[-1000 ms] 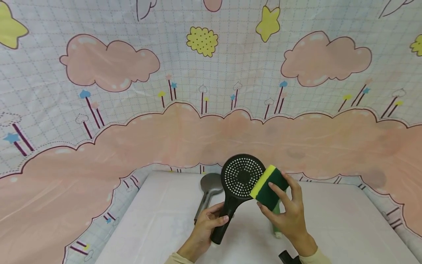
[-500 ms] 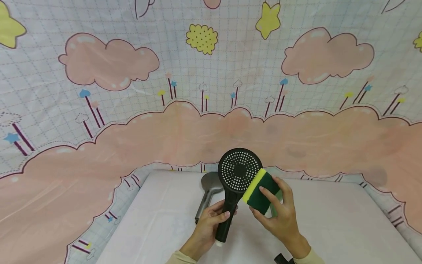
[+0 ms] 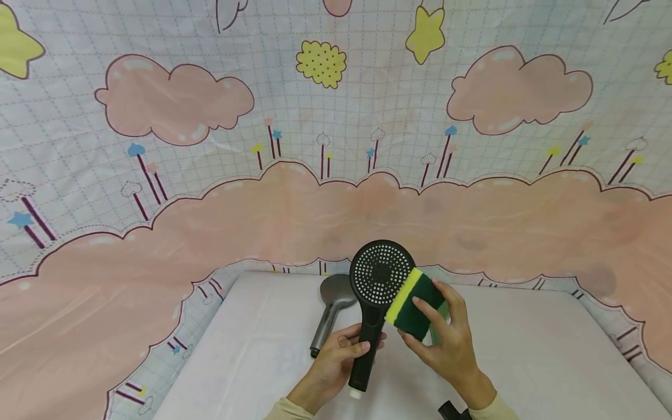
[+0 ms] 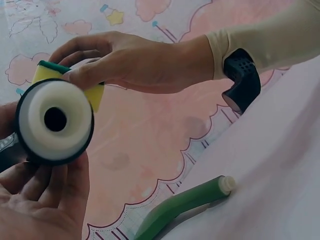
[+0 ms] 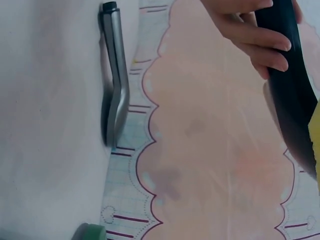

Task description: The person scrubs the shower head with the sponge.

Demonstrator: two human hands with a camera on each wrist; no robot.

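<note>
A black shower head [image 3: 381, 271] with a round face of pale nozzles is held up over the table. My left hand [image 3: 340, 356] grips its handle, fingers and thumb wrapped round it. In the left wrist view the hollow white handle end [image 4: 55, 120] faces the camera. My right hand [image 3: 446, 338] pinches a yellow and green sponge [image 3: 420, 306], its yellow side at the lower right rim of the shower head. The right wrist view shows the black handle [image 5: 287, 75] in my left fingers and a sliver of yellow sponge [image 5: 315, 145].
A grey shower head [image 3: 328, 315] lies on the white table [image 3: 252, 350], left of my hands. Behind my right hand a green handled thing [image 4: 185, 205] lies on the table. A black wrist device [image 3: 450, 410] sits by my right sleeve. A printed cloth [image 3: 294, 221] hangs behind.
The sponge and right hand have moved left and slightly down along the shower head's rim. The shower head has tilted more upright, its handle end shifting right.
</note>
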